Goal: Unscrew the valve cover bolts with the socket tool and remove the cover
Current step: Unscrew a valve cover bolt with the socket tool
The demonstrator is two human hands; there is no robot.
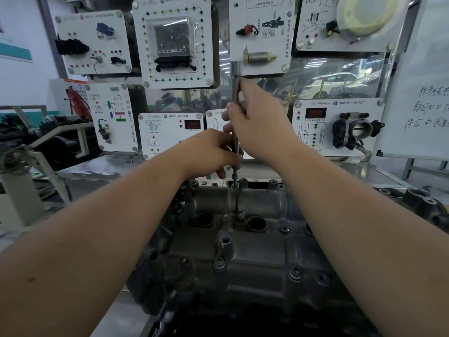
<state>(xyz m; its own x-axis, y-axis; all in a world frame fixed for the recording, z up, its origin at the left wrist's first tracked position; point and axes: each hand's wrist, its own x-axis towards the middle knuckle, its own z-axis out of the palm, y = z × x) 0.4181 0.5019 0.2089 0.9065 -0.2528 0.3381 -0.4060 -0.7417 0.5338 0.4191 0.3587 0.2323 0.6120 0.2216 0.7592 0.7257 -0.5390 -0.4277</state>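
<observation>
Nearest to me lies the valve cover (255,251), a dark cast metal piece that fills the lower middle of the view, with round open wells and bolts (220,262) seated along its edges. At its far edge I hold the socket tool (235,98) upright, its thin shaft running down to a bolt on the cover's far rim. My left hand (209,152) is curled around the lower part of the shaft, fingers pinching it just above the cover. My right hand (262,122) grips the shaft higher up, fingers wrapped around it, with the tool's thicker top end standing clear above. Behind the cover runs a steel table (102,166). Beyond it stand white training panels (175,40), and a throttle body (357,132) is mounted on the panel at the right.
</observation>
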